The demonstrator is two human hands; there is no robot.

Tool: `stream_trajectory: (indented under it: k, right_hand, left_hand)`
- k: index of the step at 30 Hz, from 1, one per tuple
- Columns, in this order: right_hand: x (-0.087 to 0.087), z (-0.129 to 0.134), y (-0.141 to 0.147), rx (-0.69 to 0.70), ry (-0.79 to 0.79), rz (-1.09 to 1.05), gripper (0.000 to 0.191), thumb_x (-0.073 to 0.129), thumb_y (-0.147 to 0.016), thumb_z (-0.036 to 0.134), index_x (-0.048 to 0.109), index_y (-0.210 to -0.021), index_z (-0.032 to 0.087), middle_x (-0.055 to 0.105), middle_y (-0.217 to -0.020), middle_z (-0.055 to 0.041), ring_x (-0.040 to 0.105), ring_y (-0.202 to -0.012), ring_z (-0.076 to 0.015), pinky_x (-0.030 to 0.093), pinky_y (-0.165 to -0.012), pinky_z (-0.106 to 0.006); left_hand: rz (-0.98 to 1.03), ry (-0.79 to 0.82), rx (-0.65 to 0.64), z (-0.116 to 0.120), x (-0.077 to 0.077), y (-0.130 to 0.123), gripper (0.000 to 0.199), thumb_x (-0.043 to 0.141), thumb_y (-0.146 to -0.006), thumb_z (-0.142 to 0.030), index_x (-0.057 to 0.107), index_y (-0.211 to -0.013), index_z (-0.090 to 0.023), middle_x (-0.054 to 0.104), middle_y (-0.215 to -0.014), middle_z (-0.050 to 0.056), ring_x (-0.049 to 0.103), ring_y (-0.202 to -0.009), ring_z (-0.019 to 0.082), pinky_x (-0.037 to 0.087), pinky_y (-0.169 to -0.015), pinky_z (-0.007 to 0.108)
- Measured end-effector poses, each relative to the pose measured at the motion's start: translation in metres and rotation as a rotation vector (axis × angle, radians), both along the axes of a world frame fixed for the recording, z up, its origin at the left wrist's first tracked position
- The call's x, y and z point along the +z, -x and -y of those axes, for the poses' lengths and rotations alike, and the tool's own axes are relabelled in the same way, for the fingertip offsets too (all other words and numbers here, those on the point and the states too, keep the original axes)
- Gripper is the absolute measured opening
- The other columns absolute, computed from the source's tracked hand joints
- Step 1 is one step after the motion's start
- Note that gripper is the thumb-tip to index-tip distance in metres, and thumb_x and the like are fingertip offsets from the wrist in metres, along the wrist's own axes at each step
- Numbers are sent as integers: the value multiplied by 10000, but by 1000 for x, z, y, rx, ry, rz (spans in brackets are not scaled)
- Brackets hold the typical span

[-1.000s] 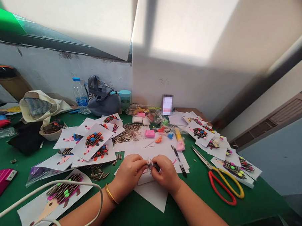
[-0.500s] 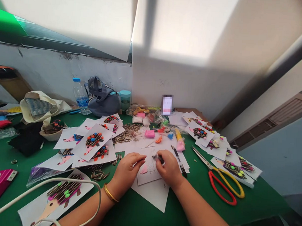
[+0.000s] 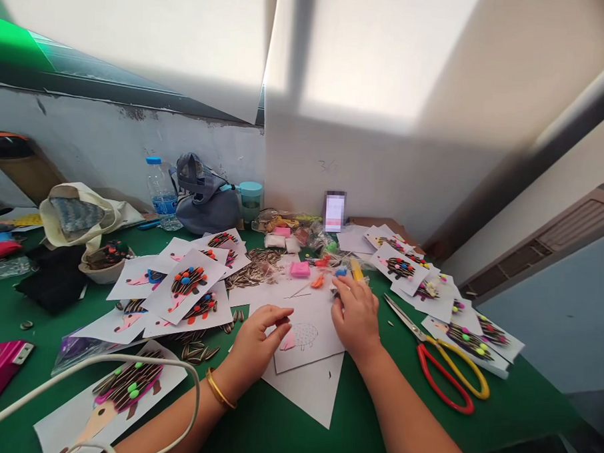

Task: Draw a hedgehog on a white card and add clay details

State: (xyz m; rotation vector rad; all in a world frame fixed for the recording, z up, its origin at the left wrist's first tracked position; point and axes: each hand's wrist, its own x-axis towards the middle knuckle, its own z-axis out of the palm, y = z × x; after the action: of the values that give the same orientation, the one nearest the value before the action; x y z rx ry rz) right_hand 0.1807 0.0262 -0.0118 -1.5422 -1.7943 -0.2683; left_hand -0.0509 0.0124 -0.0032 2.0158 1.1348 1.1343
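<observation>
A white sheet (image 3: 316, 354) lies in front of me, with a hedgehog outline (image 3: 304, 335) drawn on it and pink clay (image 3: 287, 341) over its head. My left hand (image 3: 259, 341) is at the sheet's left edge, thumb and fingertips close together; whatever they may pinch is too small to make out. Beyond the sheet's right side, my right hand (image 3: 357, 316) reaches toward a yellow clay packet (image 3: 356, 269) and a blue clay lump (image 3: 341, 272). Its fingers are bent, and something small and greyish shows under the fingertips. Orange clay (image 3: 317, 280) and a pink clay block (image 3: 299, 270) sit just beyond.
Red-and-yellow scissors (image 3: 439, 356) lie at the right, near finished hedgehog cards (image 3: 400, 267). More cards (image 3: 184, 285) and sunflower seeds (image 3: 260, 265) are at the left. A white cable (image 3: 126, 359) loops over my left forearm. A phone (image 3: 335, 211) stands at the back.
My right hand has moved away from the drawing, up and to the right, over the pen and the packet. The hedgehog outline is now uncovered. My left hand has hardly moved.
</observation>
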Motion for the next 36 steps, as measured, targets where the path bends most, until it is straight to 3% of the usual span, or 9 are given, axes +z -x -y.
stream_trajectory:
  k: [5, 9, 12, 17, 22, 26, 36]
  right_hand:
    - [7, 28, 33, 395, -32, -71, 325, 557, -855, 176, 619, -1167, 246, 645, -1033, -71, 559, -984, -246, 405, -881, -429]
    - [7, 39, 50, 528, -17, -112, 280, 591, -854, 192, 635, -1122, 258, 642, -908, -43, 559, -867, -214, 414, -789, -394]
    - [7, 39, 52, 557, -24, -155, 242, 613, -861, 206, 645, -1093, 269, 630, -858, -28, 558, -832, -196, 422, -768, -376]
    - [6, 37, 51, 567, -37, -196, 141, 651, -870, 260, 668, -1010, 269, 624, -814, -20, 552, -786, -184, 424, -735, -362]
    - [6, 37, 50, 584, -69, -246, 97, 617, -891, 222, 680, -949, 269, 619, -772, -16, 542, -761, -181, 417, -712, -363]
    - [6, 37, 48, 566, -71, -268, 97, 613, -884, 191, 672, -924, 258, 618, -772, -19, 539, -760, -187, 418, -698, -363]
    - [10, 37, 54, 611, 18, -369, 101, 643, -889, 266, 689, -978, 261, 623, -831, -32, 550, -816, -197, 448, -749, -373]
  left_hand:
    - [12, 63, -48, 3, -1, -2, 214, 502, -939, -309, 699, -946, -227, 694, -885, 35, 638, -847, 173, 506, -791, 315]
    - [41, 128, -23, 5, 1, -3, 223, 607, -867, -381, 662, -744, -203, 658, -740, 7, 608, -719, 164, 481, -681, 284]
    - [81, 166, -8, 6, 2, -3, 299, 658, -812, -445, 628, -652, -195, 632, -665, -5, 586, -646, 157, 464, -622, 272]
    - [49, 162, -102, 9, 2, -4, 419, 537, -880, -539, 677, -677, -199, 652, -678, 24, 603, -676, 175, 464, -650, 291]
    - [49, 168, -195, 12, 5, -5, 405, 447, -953, -471, 708, -781, -213, 687, -763, 29, 622, -747, 171, 480, -710, 287]
    - [30, 156, -152, 12, 7, -6, 270, 533, -926, -427, 715, -888, -231, 698, -859, 29, 627, -830, 179, 483, -769, 295]
    - [117, 242, -121, 9, 7, -4, 322, 565, -892, -441, 687, -723, -195, 666, -731, 24, 609, -725, 174, 459, -693, 283]
